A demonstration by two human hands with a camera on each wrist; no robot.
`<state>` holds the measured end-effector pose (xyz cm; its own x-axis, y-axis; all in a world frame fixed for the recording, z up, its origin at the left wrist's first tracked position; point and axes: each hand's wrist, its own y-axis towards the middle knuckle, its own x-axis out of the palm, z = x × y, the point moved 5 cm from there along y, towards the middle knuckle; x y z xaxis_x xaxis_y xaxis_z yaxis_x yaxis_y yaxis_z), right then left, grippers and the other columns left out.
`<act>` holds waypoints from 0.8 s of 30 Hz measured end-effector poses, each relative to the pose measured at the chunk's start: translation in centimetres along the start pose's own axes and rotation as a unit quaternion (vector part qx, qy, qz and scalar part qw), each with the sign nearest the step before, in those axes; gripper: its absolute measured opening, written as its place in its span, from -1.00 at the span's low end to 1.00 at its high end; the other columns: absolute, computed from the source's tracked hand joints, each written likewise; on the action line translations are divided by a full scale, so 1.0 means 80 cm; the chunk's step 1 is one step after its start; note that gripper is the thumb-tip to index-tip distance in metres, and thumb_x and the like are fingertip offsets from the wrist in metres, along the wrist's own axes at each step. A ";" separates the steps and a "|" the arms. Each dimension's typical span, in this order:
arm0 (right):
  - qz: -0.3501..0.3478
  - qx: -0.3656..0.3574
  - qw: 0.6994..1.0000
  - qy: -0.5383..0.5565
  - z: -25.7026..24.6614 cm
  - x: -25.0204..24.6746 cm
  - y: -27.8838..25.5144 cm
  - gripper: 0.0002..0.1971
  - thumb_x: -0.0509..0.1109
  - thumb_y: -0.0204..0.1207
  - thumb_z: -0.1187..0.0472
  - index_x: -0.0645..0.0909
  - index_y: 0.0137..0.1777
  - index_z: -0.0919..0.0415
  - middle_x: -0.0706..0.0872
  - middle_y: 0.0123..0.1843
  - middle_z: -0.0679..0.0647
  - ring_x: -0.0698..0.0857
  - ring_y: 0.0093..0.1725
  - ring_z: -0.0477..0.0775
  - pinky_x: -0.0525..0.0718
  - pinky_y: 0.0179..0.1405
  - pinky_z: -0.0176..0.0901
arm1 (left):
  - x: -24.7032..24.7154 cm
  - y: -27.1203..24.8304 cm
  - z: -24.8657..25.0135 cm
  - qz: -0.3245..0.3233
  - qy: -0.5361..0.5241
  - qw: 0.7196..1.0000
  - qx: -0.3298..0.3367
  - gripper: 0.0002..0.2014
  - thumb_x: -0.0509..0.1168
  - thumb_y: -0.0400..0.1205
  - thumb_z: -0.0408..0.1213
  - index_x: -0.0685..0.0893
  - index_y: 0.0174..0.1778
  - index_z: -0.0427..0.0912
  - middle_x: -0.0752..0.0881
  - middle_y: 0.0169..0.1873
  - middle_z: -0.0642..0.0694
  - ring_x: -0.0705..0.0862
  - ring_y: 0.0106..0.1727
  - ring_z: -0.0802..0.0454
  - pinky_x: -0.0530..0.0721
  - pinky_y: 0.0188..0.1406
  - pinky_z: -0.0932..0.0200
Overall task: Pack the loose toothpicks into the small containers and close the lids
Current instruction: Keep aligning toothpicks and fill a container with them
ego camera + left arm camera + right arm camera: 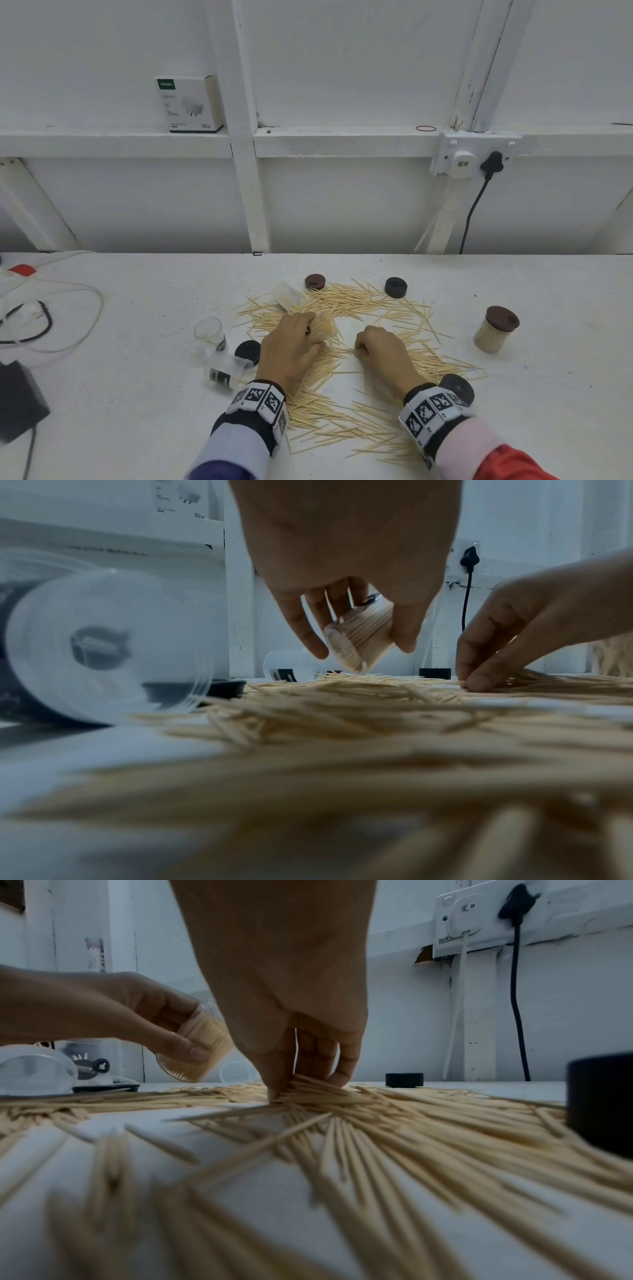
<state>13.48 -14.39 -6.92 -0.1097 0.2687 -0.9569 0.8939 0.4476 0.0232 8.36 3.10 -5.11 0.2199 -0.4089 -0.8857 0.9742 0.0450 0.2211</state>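
Loose toothpicks (346, 301) lie scattered over the white table (137, 411). My left hand (294, 339) grips a small clear container (359, 637) packed with toothpicks, tilted with its mouth down toward the pile; the same container (198, 1053) shows in the right wrist view. My right hand (380, 346) pinches a small bunch of toothpicks (308, 1088) on the table just right of it. An empty clear container (209, 330) stands upright at the left. Another container (226, 371) lies on its side nearby. A closed, full container (495, 330) with a brown lid stands at the right.
Loose lids lie around the pile: a brown lid (315, 281) and a black lid (395, 287) at the back, a black lid (247, 351) by my left hand, a black lid (457, 387) by my right wrist. A clear container (287, 296) lies tipped behind. Cables (51, 318) sprawl at the left.
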 end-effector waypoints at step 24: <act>0.243 -0.137 0.901 0.332 -0.024 -0.049 -0.019 -0.96 0.21 0.64 0.31 0.47 -0.05 0.22 0.56 -0.15 -0.01 0.62 -0.21 -0.04 0.66 -0.24 -0.32 | 0.008 -0.001 0.013 -0.076 -0.022 0.996 0.049 -0.46 0.30 0.59 0.02 0.41 0.50 0.01 0.57 0.32 0.11 0.52 0.32 0.13 0.46 0.16 0.20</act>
<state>11.74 -14.51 -2.61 -0.0507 0.9005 -0.4318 0.7756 0.3079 0.5511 8.39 1.92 -5.29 0.0653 -0.4445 -0.8934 0.9861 -0.1086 0.1261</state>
